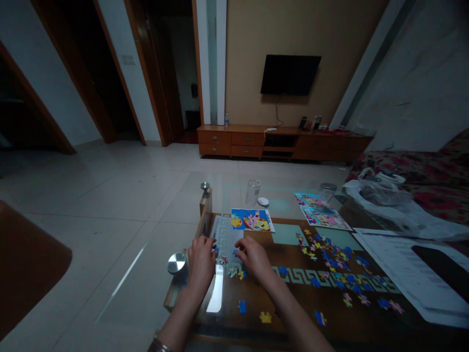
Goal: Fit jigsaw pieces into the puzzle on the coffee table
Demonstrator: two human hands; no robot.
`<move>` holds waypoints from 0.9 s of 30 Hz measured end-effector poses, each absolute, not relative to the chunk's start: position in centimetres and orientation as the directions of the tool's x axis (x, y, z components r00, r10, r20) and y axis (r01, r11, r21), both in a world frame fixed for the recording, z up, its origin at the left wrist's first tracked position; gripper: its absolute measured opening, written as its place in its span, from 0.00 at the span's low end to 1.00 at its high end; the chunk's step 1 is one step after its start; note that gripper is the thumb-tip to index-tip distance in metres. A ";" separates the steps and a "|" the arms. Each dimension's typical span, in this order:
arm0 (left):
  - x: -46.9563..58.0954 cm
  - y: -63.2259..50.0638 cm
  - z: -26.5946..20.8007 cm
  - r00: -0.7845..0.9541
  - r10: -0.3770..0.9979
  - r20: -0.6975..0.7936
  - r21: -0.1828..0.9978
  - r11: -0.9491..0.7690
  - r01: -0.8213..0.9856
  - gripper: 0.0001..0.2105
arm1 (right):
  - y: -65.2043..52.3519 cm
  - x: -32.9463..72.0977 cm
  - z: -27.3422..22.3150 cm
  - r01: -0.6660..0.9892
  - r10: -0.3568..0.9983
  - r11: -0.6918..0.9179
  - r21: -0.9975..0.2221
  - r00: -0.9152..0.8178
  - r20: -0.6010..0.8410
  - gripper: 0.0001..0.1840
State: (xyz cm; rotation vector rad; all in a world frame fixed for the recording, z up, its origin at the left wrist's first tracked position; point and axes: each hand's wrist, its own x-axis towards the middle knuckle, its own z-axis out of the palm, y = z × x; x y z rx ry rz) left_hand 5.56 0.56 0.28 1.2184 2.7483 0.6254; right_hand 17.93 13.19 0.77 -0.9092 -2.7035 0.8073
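Left hand (201, 254): fingers bent forward and inward, tips at a small blue jigsaw piece (215, 250); firm pinch or mere touch, cannot tell. Right hand (254, 254): thumb and index curled close together, tips at another small blue piece (235, 253); grip there also cannot be told. Hands face each other, a gap between.

Pieces near the hands: one pink-and-white jigsaw piece (223, 260) in the gap, then a multicoloured piece (232, 272) and a yellowish piece (241, 275) just below, nearer the wearer. Further toward the wearer, a blue knobbed piece (242, 306) between the forearms and a yellow knobbed piece (266, 317) beside the right forearm. Big loose heap of mixed blue, yellow and pink pieces (342, 259) well to the right of the right hand.

Pose: left forearm rises from the bottom edge, leaning right, dark band (158, 346) at its lower end; right forearm slants up-left from bottom right. Backs of both hands up.

All on a glass-topped brown wooden worktop (293, 305). Beyond the hands: blue rectangular cartoon picture card (252, 220) with a yellow figure and a pink one, clear glass jar (253, 191), round white lid (263, 201). Right: colourful picture sheet (322, 211), white printed papers (406, 278), print too small to read.
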 end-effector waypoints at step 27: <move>5.3 1.1 0.2 -0.648 0.761 0.034 0.456 0.565 0.688 0.11 | 13.9 16.7 -0.2 0.472 0.591 0.630 -0.617 -0.806 -0.013 0.14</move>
